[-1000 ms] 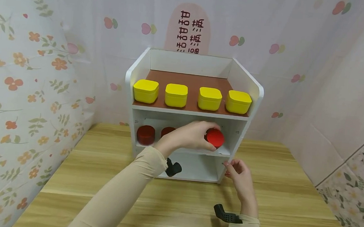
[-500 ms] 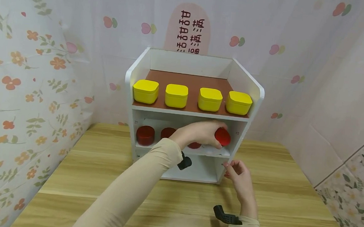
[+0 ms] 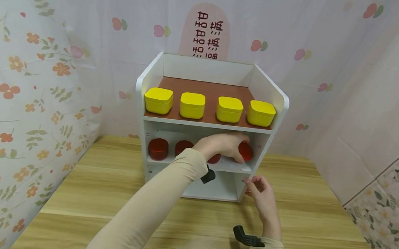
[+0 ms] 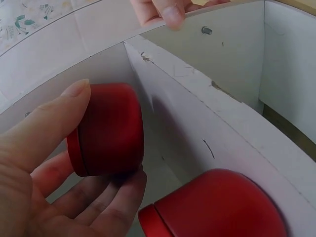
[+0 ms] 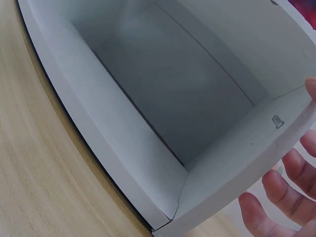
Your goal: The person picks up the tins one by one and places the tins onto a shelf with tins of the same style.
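My left hand (image 3: 223, 144) grips a red lidded tin (image 4: 112, 131) at the right end of the middle shelf, thumb on one side and fingers curled beneath. The tin is tilted in the left wrist view, close to the right side wall; whether its base touches the shelf I cannot tell. Another red tin (image 4: 222, 207) stands nearby, partly hidden behind my left hand in the head view. My right hand (image 3: 263, 195) holds the right side panel (image 5: 247, 163) of the white shelf unit (image 3: 281, 103) low down, thumb at the front edge and curled fingers outside.
Two more red tins (image 3: 158, 149) stand left on the middle shelf, one partly behind my left arm. Several yellow lidded boxes (image 3: 192, 105) line the brown top shelf. The bottom compartment (image 5: 163, 74) has white walls. The unit stands on a wooden table (image 3: 109, 195) before patterned curtains.
My left hand has moved right and inward with the red tin, up to the right side wall, uncovering part of the tin beside it. My right hand has stayed in place.
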Tool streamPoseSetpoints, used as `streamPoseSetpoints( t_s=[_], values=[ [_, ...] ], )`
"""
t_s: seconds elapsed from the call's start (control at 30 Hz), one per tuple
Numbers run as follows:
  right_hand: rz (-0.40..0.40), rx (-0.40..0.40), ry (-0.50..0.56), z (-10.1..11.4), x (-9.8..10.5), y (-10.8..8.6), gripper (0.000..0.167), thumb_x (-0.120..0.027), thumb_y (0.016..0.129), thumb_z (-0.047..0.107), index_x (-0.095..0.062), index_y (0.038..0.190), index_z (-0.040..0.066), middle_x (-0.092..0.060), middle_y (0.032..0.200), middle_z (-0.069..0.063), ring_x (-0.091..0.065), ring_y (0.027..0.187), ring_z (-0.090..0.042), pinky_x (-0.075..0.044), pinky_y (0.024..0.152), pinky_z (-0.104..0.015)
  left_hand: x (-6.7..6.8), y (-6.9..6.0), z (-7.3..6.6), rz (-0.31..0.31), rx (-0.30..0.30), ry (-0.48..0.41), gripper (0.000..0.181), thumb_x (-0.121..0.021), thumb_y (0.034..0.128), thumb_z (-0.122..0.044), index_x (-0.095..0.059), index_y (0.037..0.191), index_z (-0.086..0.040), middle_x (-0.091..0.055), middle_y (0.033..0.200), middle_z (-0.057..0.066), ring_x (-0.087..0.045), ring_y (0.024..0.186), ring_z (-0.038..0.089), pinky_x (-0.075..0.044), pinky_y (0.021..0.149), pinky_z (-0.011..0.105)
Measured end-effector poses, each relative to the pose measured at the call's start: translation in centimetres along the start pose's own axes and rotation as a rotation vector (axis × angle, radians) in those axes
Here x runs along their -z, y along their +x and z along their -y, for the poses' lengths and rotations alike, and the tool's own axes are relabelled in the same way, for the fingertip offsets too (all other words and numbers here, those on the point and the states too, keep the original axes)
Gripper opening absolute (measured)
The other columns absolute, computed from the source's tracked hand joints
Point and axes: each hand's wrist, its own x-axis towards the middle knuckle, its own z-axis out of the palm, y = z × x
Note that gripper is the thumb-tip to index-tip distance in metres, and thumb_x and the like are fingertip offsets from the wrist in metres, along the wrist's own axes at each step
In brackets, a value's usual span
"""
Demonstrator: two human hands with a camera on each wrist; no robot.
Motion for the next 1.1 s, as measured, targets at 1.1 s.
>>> streamPoseSetpoints(
  t_s=[1.1],
  values=[
    [0.007, -0.027, -0.008, 0.21, -0.01, -0.1, 0.026, -0.062, 0.098, 0.017, -0.051, 0.106, -0.005, -0.059, 0.101, -0.014, -0.055, 0.083, -0.017, -0.056, 0.076, -0.03, -0.68, 0.84, 0.31, 0.069, 0.024, -0.003, 0.063, -0.075, 0.088, -0.027, -0.048, 0.143, -0.012, -0.053, 0.134, 0.001, -0.047, 0.115, 0.016, -0.039, 0.103, 0.03]
  ],
)
